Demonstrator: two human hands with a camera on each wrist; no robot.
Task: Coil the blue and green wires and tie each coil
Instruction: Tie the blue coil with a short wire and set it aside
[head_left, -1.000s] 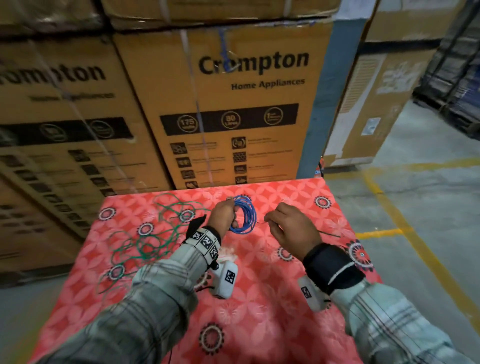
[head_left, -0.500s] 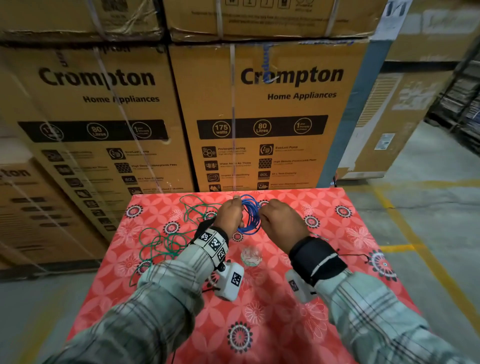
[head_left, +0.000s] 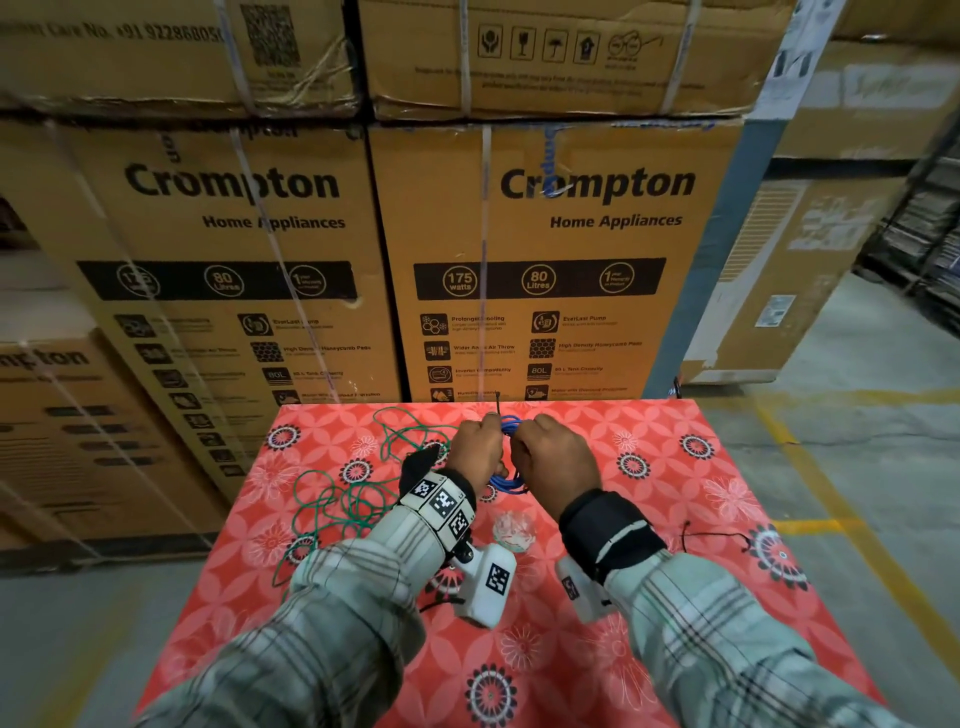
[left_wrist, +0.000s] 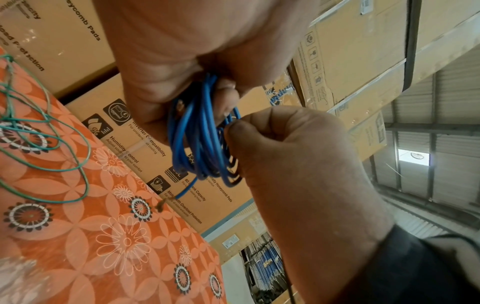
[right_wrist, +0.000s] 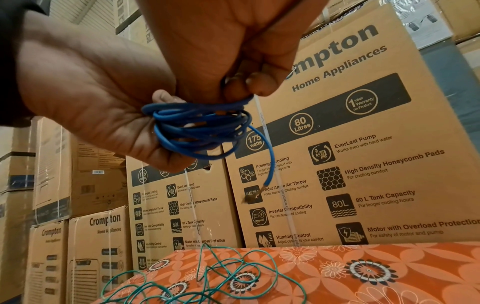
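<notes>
The blue wire (head_left: 511, 482) is wound into a small coil (left_wrist: 197, 144) held up above the far part of the red table (head_left: 649, 519). My left hand (head_left: 475, 447) grips one side of the coil (right_wrist: 202, 131), fingers curled round the strands. Close against it, my right hand (head_left: 553, 457) pinches a thin black tie (left_wrist: 235, 179) at the coil, and one tie end (head_left: 497, 406) sticks up between the hands. A bare-tipped blue end (right_wrist: 270, 164) hangs free. The green wire (head_left: 358, 493) lies loose and tangled on the table's left.
Stacked cardboard boxes (head_left: 545, 260) stand right behind the table's far edge. A small clear roll (head_left: 514, 530) lies near my wrists, and another black tie (head_left: 719, 538) lies at the right. Concrete floor with yellow lines (head_left: 852, 519) runs along the right side.
My right hand has moved left and closed in on the blue coil, taking the black tie with it. Both hands have shifted towards the far edge. The green wire has not moved.
</notes>
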